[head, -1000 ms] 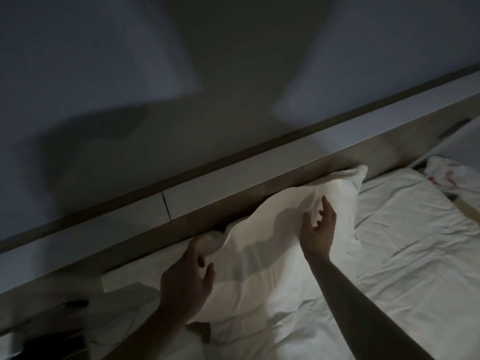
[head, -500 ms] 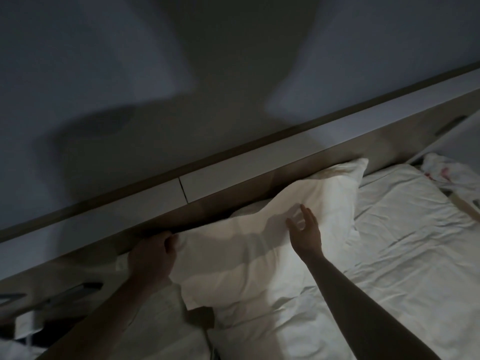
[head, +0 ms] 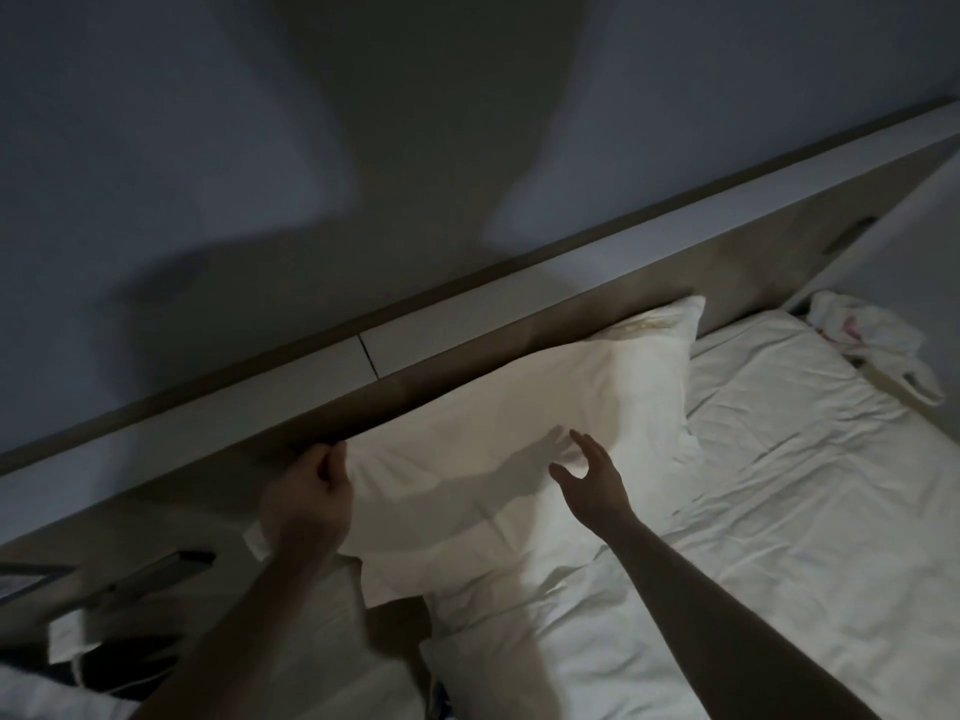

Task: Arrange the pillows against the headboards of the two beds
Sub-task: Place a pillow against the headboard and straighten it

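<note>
Head view, the only one you have, looks down in dim light at the top end of a bed. Your left hand (head: 306, 504) has its fingers curled round the left corner of the white pillow (head: 519, 423), pinching the fabric there right beside the wooden headboard (head: 753, 272). Your right hand (head: 589, 483) is spread, fingers relaxed and slightly apart, over the front face of the pillow near its middle; whether the fingertips actually touch the cloth you cannot tell from this angle. The pillow lies lengthwise along the headboard, its back edge against the board and its right corner standing up against it, with a faint yellowish stain near that corner. Its lower edge hangs over the rumpled white sheet (head: 779, 511) that covers the mattress.

To the right of the pillow the sheet runs on, creased, toward the far corner, where a crumpled white cloth with pinkish marks (head: 862, 335) lies at the bed's edge. Above the headboard a pale ledge (head: 519, 314) runs along the grey wall (head: 260, 148), and shadows of your arms fall across that wall. At lower left, below your left forearm, the picture is too dark to make out more than some dark shapes and a bit of white fabric.
</note>
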A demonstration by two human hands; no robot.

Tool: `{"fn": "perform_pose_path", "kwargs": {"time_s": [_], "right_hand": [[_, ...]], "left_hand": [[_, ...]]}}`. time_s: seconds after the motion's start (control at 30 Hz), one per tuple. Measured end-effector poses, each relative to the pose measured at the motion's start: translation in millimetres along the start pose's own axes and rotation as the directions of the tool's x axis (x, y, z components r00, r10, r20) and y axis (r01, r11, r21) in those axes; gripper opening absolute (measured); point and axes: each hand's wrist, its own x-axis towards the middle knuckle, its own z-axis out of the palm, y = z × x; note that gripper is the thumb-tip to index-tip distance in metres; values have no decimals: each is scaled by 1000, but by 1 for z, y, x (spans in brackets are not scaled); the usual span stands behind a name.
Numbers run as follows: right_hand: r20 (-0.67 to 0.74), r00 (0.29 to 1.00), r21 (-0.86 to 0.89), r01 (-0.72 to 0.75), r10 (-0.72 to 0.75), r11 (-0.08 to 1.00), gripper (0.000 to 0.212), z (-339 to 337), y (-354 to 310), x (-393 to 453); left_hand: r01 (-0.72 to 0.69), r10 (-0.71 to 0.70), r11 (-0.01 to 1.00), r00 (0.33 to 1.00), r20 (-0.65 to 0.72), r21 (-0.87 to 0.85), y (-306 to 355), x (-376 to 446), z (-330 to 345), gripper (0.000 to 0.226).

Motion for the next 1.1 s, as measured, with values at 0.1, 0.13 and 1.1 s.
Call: {"fn": "perform_pose_path", "kwargs": {"time_s": [0.1,0.13,1.1], "right_hand": [[5,1000,9,-11,11,1000,68,-4,-1,-10],[4,1000,14,-10,10,1000,68,-5,-2,-12],[56,997,100,-65,60,993,56,-36,8,-140]], "left_hand": [[105,-105,994,994,9,-33,-3,-1,2,39],[137,-137,990,990,19,-41,-3,1,2,38],[-45,-42,992,763,645,117,-50,-9,15,69]]}}
